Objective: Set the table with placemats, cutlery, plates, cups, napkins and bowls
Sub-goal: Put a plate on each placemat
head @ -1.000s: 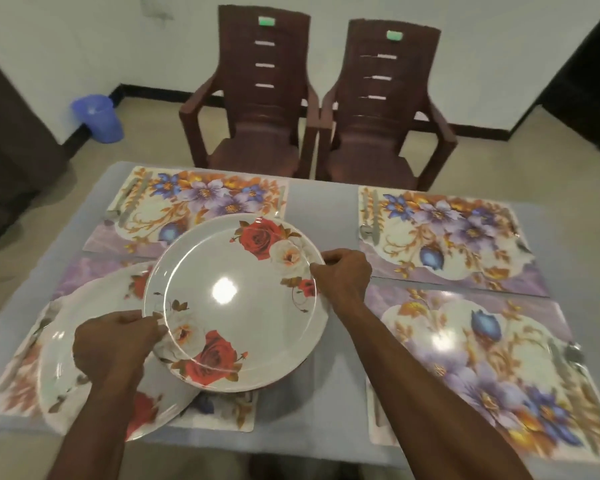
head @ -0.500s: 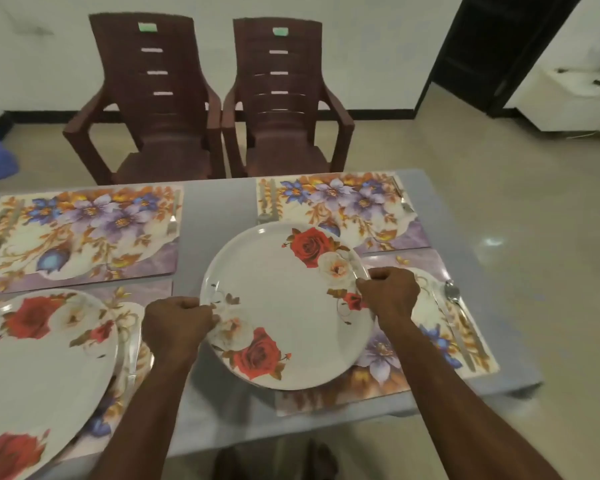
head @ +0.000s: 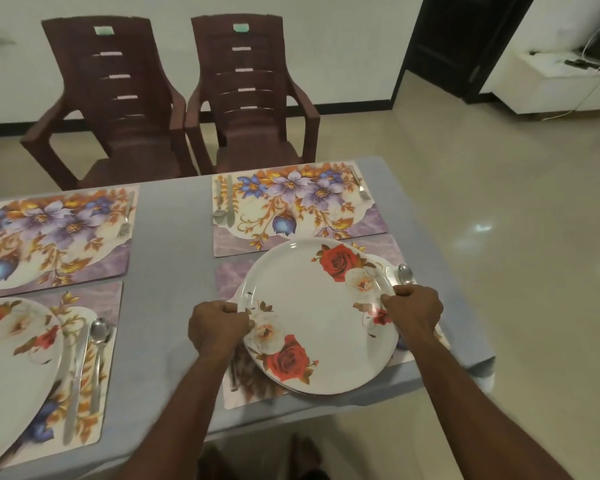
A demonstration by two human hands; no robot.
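— Grey cloth covers the table [head: 174, 271], with pale tiled floor to its right, yes?

— Yes. At the near right setting, a white plate [head: 321, 315] printed with red and cream roses is over the near-right placemat [head: 229, 277], covering most of it. Whether it rests on the mat or is just above it, I cannot tell.

— And the hands?

— Both grip it. The left hand [head: 219, 327] has its fingers curled around the plate's left rim; the right hand [head: 414, 311] is closed the same way on the right rim.

— Any cutlery at that setting?

— A spoon [head: 405, 273] shows just beyond the right hand, at the mat's right side. A dark utensil handle [head: 234, 375] pokes out below the left wrist; what it is, I cannot tell.

— Further out?

— Behind it lies the far-right placemat [head: 298, 206], purple and blue flowers, with a spoon and knife [head: 222, 206] on its left edge and a fork [head: 361, 185] on its right. Across the table's centre, the far-left placemat [head: 56, 233] carries a fork [head: 125, 220] on its right side.

— The near left?

— A second rose plate [head: 11, 358] sits on the near-left placemat [head: 94, 375], cut off by the frame, with a knife [head: 73, 386] and spoon [head: 97, 351] beside it.

— Beyond the table?

— Two dark brown plastic chairs [head: 187, 109] stand side by side against a white wall, and a dark doorway [head: 465, 43] opens at the right.
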